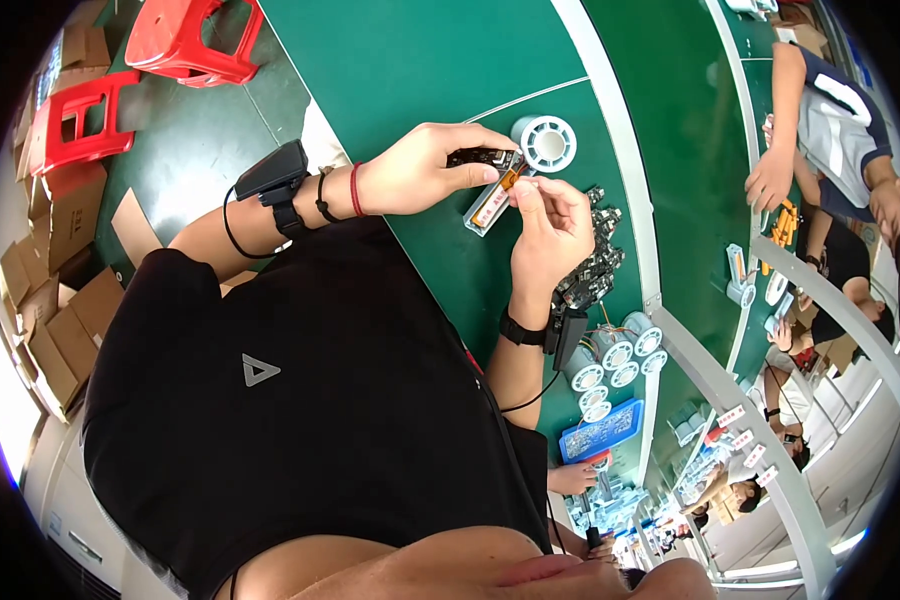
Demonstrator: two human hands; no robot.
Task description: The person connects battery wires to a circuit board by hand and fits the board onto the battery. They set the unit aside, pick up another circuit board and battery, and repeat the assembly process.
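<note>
A pale grey handheld fan [549, 144] lies on the green table in front of me, its round head away from me. Its open handle [477, 221] holds a battery with a white label [492, 207]. My left hand [432, 168] is closed on a dark circuit board [486, 157] at the neck of the fan. My right hand [550, 228] pinches beside the orange piece [511, 180] between board and battery. What its fingertips hold is too small to make out.
Several dark circuit boards [594, 262] lie piled beyond my right wrist. Several round fan housings [613, 353] stand nearer, then a blue tray [601, 432]. A metal rail [622, 130] edges the green table [420, 60]. Co-workers sit across; red stools [83, 123] and cardboard boxes stand left.
</note>
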